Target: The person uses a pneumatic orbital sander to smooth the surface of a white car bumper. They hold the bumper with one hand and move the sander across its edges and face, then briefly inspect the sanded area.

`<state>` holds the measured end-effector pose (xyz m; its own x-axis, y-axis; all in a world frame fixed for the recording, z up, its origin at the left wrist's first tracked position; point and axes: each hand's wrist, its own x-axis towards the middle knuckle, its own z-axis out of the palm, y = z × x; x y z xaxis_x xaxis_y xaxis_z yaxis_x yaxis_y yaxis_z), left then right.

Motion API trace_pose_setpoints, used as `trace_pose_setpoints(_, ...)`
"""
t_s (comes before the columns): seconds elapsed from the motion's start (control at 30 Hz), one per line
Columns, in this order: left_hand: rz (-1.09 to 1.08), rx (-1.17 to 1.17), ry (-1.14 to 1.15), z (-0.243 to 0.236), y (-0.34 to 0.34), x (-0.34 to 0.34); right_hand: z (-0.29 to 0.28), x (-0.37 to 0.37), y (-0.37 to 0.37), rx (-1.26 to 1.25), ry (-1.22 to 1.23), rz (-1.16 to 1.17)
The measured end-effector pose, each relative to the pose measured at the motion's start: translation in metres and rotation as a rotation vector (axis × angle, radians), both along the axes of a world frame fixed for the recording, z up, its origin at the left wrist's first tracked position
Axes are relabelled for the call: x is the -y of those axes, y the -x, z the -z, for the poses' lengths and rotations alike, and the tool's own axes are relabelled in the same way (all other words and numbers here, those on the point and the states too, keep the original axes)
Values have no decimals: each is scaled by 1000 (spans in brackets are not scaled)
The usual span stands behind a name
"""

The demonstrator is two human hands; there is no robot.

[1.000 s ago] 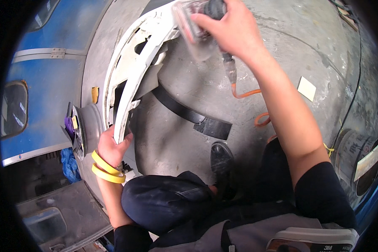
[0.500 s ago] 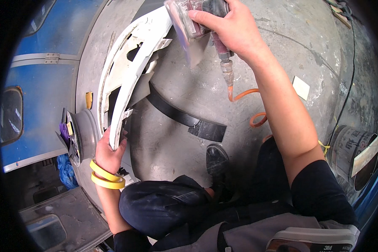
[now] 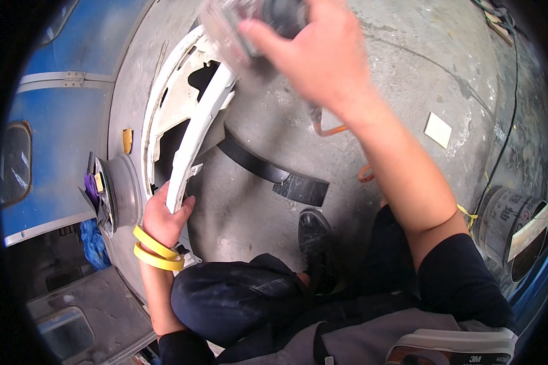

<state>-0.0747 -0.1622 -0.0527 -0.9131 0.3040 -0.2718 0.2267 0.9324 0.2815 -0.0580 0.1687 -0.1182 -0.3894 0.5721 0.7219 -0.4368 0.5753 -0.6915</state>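
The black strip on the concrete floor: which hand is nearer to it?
Left. The left hand grips the white panel beside the black strip; the right hand holds a sander farther up.

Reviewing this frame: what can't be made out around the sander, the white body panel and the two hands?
- Sander, head view: blurred by motion and cut off by the top edge, so its pad contact with the white panel is unclear.
- Right hand: blurred; its fingers cover the sander's body.
- Left hand: its fingers wrap behind the panel's lower end, out of sight.
- Orange hose: mostly hidden behind the right forearm.
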Motion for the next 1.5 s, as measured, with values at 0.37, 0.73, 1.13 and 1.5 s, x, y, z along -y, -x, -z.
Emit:
trace_pose_setpoints(0.37, 146, -30, -16, 6, 0, -2, 5, 9, 23, -6, -173, -10)
trace_pose_setpoints(0.73, 173, -82, -16, 8, -2, -2, -4, -19, -15, 81, -247, -8)
trace_pose_setpoints(1.13, 204, -90, 41, 4, 1, -3, 34, -2, -34, 255, -420, -77)
trace_pose_setpoints(1.5, 242, -37, -19, -1, 4, -4, 34, -11, -24, 330, -275, 37)
